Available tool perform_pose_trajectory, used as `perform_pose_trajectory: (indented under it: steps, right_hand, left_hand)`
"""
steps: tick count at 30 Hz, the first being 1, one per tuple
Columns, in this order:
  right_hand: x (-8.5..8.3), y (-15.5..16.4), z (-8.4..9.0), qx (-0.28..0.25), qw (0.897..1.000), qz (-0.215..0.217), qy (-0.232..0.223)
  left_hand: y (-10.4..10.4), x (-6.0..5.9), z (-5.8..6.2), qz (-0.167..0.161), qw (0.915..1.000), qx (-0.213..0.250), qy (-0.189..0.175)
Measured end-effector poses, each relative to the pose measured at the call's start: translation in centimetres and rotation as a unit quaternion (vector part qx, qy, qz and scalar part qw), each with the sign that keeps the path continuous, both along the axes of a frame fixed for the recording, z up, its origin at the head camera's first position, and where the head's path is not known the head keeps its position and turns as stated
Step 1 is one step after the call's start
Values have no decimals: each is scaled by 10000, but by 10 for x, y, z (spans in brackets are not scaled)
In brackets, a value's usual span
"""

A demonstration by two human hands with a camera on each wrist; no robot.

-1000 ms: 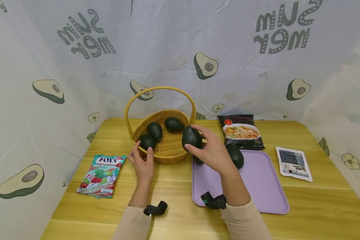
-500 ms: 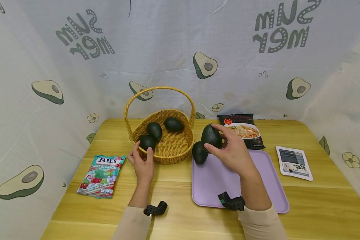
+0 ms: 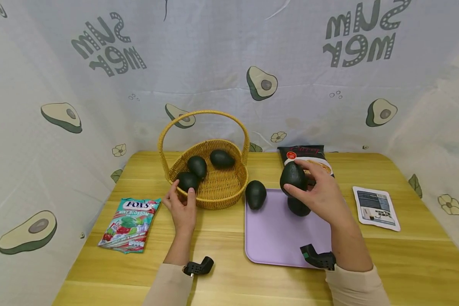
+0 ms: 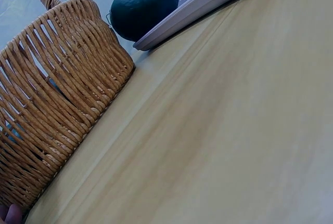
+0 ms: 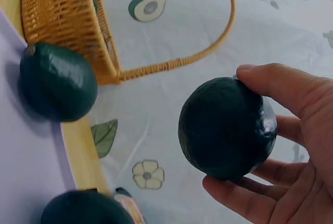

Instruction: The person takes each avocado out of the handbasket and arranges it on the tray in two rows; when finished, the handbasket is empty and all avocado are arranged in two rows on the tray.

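My right hand (image 3: 323, 191) grips a dark green avocado (image 3: 293, 177) between thumb and fingers, over the back part of the lilac tray (image 3: 279, 244). Close up in the right wrist view, the held avocado (image 5: 223, 128) has the thumb on top and fingertips underneath. Below it in the head view, a second avocado (image 3: 299, 207) lies partly hidden on the tray. A third avocado (image 3: 256, 195) is at the tray's back left corner. My left hand (image 3: 183, 210) rests with spread fingers at the front left rim of the yellow wicker basket (image 3: 223, 202), beside an avocado (image 3: 188, 181) inside.
Two more avocados, one at the back (image 3: 222, 159) and one at the left (image 3: 196, 166), lie in the basket under its tall handle (image 3: 204, 112). A Fox's candy bag (image 3: 130, 225) lies left, a black noodle packet (image 3: 304, 151) behind the tray, a white pouch (image 3: 375, 208) right.
My right hand has carried the avocado from the basket's right rim rightward to above the tray. The avocado at the tray's back left corner has come into full view. The left hand stays put.
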State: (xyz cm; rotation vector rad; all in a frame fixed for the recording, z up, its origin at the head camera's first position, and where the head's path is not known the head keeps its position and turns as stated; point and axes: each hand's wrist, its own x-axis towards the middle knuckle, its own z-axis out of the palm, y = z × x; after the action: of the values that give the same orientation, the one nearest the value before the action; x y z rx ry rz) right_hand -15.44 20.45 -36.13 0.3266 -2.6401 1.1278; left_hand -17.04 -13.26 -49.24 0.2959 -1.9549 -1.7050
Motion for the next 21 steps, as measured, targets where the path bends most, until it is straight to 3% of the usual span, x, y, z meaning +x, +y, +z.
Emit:
perform_pose_trajectory:
  steps: [7,13,21]
  right_hand:
    - [-1,24,-4,122,9980,-397,-472]
    - [0,50,-8,323,9903,-855,-1043]
    - [-4,82,-26,282,9774,-1312,-1635]
  left_hand:
    - [0,-1,-1,36,10000,-6,23]
    - [1,-1,-1,47,10000,8,40]
    - [0,-1,-1,85,10000,-20,42]
